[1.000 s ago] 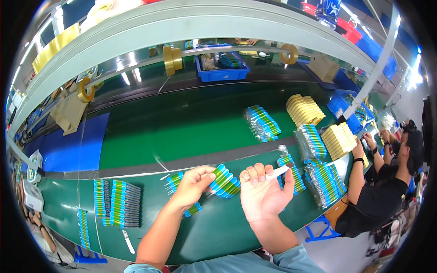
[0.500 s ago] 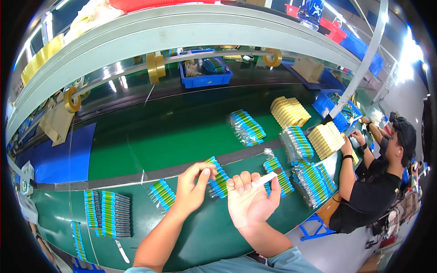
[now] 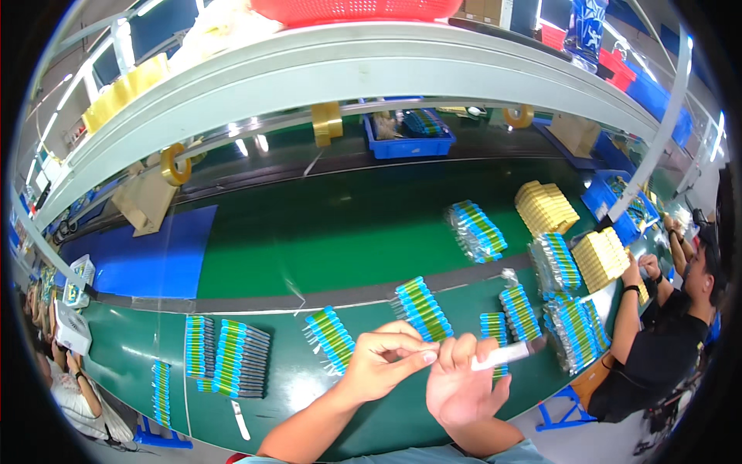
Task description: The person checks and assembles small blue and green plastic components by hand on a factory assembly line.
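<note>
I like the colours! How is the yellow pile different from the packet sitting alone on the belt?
The yellow pile is plain yellow blocks stacked neatly; the lone packet holds blue, green and yellow striped pieces in shiny clear wrap. The yellow pile looks wider, the lone packet narrower and slanted. Both rest on the green belt.

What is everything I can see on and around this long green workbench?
Green workbench: one, runs across the whole view.
Bundles of green-and-blue sticks: about ten, clear-wrapped; one before the hands, one further left, a stack at left, more at right.
Yellow stacks: two groups, far right of the bench.
Blue bin: one, at the back under the shelf.
Tape rolls: three or four, yellowish, hanging under the shelf.
Blue mat: one, left of the bench.
Red basket: one, on the top shelf.
Co-workers: one in black seated at right, another at lower left.
Left hand: pinching something small, too small to tell.
Right hand: holds a white strip.
</note>
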Demonstrator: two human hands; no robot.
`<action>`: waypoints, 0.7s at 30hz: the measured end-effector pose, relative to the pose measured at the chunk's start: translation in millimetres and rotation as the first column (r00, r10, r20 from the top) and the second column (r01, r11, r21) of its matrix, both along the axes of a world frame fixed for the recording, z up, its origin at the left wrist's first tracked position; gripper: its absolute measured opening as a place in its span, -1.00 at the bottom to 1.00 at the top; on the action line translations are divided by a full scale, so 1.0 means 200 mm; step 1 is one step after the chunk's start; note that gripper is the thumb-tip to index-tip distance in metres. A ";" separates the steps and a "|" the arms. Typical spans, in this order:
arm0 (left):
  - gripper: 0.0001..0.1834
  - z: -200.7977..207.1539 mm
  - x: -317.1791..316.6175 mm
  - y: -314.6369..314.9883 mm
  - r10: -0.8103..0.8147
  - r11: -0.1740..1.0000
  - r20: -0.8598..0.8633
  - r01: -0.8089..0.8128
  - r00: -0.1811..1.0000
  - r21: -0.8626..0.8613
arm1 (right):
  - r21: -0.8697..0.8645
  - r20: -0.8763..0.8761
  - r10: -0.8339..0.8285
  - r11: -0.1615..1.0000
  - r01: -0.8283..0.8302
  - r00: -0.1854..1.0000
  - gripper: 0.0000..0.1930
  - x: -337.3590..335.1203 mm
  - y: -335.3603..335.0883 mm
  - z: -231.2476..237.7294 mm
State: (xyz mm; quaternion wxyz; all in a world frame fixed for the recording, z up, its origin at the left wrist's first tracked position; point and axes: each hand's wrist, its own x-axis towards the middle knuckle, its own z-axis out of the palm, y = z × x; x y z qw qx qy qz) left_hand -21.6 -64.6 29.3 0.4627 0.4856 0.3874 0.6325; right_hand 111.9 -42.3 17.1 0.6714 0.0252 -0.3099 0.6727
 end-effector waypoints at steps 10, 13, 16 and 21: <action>-0.74 -0.23 -0.23 -0.16 0.184 0.941 -0.218 -0.235 0.959 -0.243 | -0.079 0.568 0.264 0.960 -0.268 0.780 -0.56 0.34 0.10 -0.18; -0.80 -0.35 -0.39 -0.26 0.307 0.873 -0.678 -0.481 0.668 -0.077 | 0.412 0.908 -0.418 0.877 -0.246 0.031 -0.59 0.46 0.11 -0.24; -0.78 -0.40 -0.42 -0.27 0.358 0.835 -0.900 -0.516 0.247 0.191 | 0.565 0.709 -0.665 0.734 -0.377 -0.232 -0.73 0.43 0.04 -0.30; -0.59 -0.56 -0.37 -0.41 0.225 0.920 -0.967 -0.353 0.120 0.171 | 0.677 0.610 -0.724 0.687 -0.265 -0.322 -0.49 0.43 0.04 -0.36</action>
